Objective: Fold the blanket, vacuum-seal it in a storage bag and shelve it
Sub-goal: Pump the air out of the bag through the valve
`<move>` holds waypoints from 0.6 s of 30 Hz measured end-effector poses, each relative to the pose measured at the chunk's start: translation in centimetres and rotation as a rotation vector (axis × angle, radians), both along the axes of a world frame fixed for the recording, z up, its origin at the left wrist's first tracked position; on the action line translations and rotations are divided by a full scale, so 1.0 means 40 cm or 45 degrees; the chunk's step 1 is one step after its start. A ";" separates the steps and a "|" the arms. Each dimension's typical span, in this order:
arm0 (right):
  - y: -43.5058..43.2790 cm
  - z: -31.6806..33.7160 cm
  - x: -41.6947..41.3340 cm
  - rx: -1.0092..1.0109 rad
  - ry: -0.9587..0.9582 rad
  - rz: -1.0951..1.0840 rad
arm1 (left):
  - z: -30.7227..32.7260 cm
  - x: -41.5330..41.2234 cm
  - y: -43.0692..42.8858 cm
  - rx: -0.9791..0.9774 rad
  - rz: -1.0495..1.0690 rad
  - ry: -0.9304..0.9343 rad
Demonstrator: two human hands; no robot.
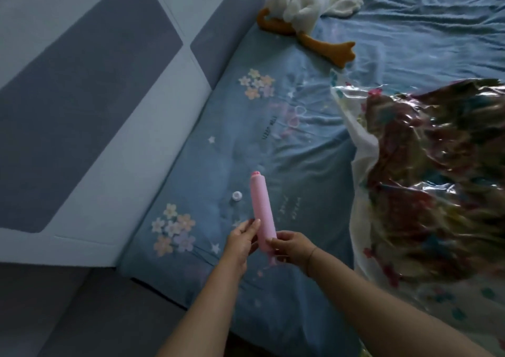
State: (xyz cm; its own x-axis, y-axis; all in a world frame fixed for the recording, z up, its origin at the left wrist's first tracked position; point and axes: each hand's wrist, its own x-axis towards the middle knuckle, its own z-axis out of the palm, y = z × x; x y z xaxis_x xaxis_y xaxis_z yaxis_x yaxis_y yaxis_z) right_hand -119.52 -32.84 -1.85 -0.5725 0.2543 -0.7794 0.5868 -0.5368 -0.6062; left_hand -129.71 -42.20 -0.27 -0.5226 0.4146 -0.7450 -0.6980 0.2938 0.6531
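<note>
A pink hand pump [260, 206], a long cylinder, is held upright-tilted above the blue bed sheet. My left hand [241, 244] grips its lower body from the left, and my right hand [291, 248] holds its bottom end from the right. To the right lies the clear plastic storage bag [426, 181] with the folded dark patterned blanket inside, crinkled and shiny. A small white round cap [236, 195] lies on the sheet just left of the pump.
The bed [410, 28] has a blue flower-printed sheet. A white plush goose with orange feet [300, 9] lies at the top. A grey and white padded headboard [95, 110] runs along the left side.
</note>
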 end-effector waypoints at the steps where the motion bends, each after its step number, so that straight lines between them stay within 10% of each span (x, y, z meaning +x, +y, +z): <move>1: -0.009 -0.015 -0.054 0.026 0.006 0.017 | -0.025 -0.045 -0.005 -0.052 -0.015 0.048; 18: 0.035 -0.289 -0.471 0.883 -0.284 0.075 | -0.283 -0.401 -0.089 -0.511 -0.114 0.520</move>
